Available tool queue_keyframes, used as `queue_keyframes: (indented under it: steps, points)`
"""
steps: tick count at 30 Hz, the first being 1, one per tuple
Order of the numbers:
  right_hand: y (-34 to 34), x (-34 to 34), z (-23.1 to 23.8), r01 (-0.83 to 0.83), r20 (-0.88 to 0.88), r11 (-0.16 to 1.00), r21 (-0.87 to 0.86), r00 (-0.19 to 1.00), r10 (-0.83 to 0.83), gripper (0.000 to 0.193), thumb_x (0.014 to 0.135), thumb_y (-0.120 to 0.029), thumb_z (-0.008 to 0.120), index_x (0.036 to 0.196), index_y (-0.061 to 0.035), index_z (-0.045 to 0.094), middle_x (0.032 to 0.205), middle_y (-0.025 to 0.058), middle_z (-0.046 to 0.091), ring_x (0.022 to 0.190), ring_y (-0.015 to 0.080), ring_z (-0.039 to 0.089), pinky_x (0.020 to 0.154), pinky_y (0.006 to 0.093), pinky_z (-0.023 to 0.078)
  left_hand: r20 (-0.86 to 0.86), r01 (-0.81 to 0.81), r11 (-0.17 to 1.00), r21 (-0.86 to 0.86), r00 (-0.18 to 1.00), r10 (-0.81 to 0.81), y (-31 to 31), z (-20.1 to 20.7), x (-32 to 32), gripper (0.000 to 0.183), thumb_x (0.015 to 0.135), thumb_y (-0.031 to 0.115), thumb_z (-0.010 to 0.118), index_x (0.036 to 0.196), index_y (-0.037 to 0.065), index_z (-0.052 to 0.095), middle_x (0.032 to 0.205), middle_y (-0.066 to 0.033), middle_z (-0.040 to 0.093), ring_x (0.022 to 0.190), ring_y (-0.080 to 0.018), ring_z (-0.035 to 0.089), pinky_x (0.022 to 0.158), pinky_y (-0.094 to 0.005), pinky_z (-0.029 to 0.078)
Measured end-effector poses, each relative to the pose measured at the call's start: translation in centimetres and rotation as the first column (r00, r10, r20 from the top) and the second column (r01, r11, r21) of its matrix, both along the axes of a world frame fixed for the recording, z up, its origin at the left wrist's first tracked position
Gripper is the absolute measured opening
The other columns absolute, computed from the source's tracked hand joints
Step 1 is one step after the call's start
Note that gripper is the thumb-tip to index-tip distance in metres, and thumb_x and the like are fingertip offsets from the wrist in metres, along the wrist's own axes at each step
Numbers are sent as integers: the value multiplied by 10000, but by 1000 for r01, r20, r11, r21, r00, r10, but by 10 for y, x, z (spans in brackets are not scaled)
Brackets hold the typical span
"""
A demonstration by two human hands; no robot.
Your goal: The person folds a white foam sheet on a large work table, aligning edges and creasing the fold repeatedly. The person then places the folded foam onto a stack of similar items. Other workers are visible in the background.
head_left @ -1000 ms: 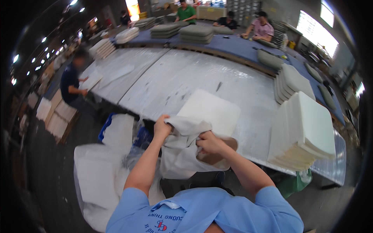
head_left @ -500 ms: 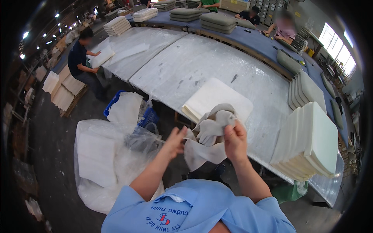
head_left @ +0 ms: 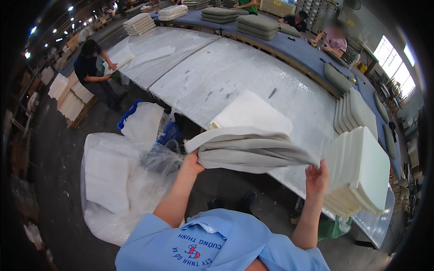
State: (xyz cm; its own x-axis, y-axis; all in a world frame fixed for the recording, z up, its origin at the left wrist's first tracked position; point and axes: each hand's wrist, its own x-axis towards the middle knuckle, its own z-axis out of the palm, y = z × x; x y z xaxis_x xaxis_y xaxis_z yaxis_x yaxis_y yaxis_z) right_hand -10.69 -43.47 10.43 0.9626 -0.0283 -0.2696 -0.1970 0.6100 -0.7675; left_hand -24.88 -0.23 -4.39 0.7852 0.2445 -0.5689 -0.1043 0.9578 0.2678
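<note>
A light grey fabric cushion cover (head_left: 248,152) hangs stretched sideways between my hands, its long edges falling in loose folds. My left hand (head_left: 193,163) is closed around its left end, the fingers partly under the cloth. The pointed right corner is pinched in the fingertips of my right hand (head_left: 317,177). Just beyond the cover, and partly hidden by it, a white foam pad (head_left: 253,112) lies on the plastic-wrapped table (head_left: 181,83).
Right of my right hand stands a tall stack of cream foam pads (head_left: 373,169), with grey cushions (head_left: 359,110) behind. A clear plastic bag of white padding (head_left: 108,185) and a blue basket (head_left: 171,132) sit at left. A co-worker (head_left: 90,67) stands at the far left.
The cover was bunched up between my hands and is now spread out wide. My right hand has moved right and nearer; my left hand has shifted slightly left.
</note>
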Motion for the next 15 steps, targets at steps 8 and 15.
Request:
queue_keyframes:
  steps: [8, 15]
  points:
    - [66, -88, -61, -119, 209, 572, -812, 854, 476, 218, 1012, -177, 677, 1108, 14, 716, 1012, 81, 713, 918, 171, 662, 812, 316, 536, -303, 324, 79, 943, 931, -204, -109, 144, 46, 625, 833, -53, 567, 1445, 71, 595, 1128, -92, 735, 975, -142, 677, 830, -331, 563]
    - [154, -85, -84, -538, 100, 656, -530, 728, 678, 258, 1035, -213, 651, 1198, -19, 695, 1133, 80, 717, 1014, 162, 658, 866, 311, 535, -274, -17, -373, 928, 648, -710, -239, 176, -4, 687, 778, 4, 619, 1457, 85, 561, 1202, -216, 722, 1053, -420, 695, 885, -486, 556]
